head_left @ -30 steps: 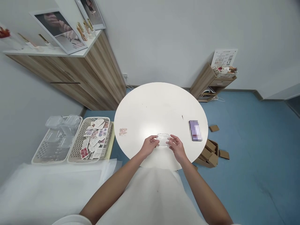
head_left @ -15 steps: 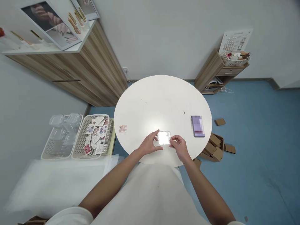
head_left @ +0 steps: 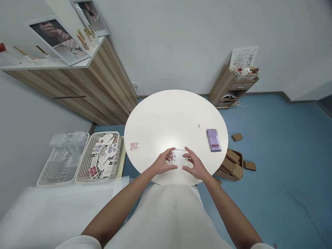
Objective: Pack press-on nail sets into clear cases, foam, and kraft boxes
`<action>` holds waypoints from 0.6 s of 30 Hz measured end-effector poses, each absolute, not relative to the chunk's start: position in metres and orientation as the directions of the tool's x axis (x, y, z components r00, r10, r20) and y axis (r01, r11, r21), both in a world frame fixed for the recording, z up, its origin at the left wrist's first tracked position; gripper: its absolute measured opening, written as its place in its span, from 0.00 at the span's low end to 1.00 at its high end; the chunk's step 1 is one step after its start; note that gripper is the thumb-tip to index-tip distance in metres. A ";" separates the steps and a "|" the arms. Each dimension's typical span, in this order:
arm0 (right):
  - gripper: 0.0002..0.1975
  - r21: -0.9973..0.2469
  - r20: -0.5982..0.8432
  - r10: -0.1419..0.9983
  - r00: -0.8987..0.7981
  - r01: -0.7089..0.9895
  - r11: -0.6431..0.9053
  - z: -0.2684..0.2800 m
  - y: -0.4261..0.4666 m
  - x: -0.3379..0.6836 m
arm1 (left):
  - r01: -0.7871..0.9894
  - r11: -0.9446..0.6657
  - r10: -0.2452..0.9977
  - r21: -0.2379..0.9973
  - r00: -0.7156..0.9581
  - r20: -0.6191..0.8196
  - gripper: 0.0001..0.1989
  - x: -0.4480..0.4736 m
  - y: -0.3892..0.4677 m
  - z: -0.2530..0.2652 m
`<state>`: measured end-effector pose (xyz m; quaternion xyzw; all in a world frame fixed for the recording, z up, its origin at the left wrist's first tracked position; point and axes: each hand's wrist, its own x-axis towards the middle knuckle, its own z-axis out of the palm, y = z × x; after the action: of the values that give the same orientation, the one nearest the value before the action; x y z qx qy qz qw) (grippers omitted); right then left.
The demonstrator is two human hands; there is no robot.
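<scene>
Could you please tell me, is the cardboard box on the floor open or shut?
Open: from above, several brown pieces show inside the cardboard box.

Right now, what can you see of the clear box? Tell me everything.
The box is small, see-through and roughly rectangular with rounded corners, and looks like thin plastic. Pale glare lies on it, and its rim reads as a faint outline. Its long side runs left to right, above or on the near part of the white table; contact with the top can't be told. The left grip holds its left end, the right grip its right. Lid and contents are unclear.
</scene>
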<state>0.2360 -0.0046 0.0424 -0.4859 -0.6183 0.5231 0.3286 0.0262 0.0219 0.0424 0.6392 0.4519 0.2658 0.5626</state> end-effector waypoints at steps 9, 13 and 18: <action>0.19 -0.961 -0.001 0.966 -0.257 0.269 0.071 0.061 -0.025 0.222 | 0.168 0.061 0.849 0.984 0.509 -0.139 0.38 0.016 0.002 0.046; 0.18 -0.943 -0.003 0.966 -0.257 0.324 0.083 0.068 -0.030 0.226 | 0.149 -0.002 0.859 0.989 0.507 -0.074 0.38 0.017 -0.006 0.044; 0.18 -0.952 -0.032 0.959 -0.283 0.302 0.057 0.070 -0.030 0.228 | 0.131 -0.017 0.867 0.991 0.496 -0.051 0.38 0.018 -0.011 0.043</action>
<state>0.2279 -0.0295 0.0705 -0.4913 -0.6414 0.4798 0.3422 0.0179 -0.0112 0.0433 0.6392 0.3903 0.3160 0.5824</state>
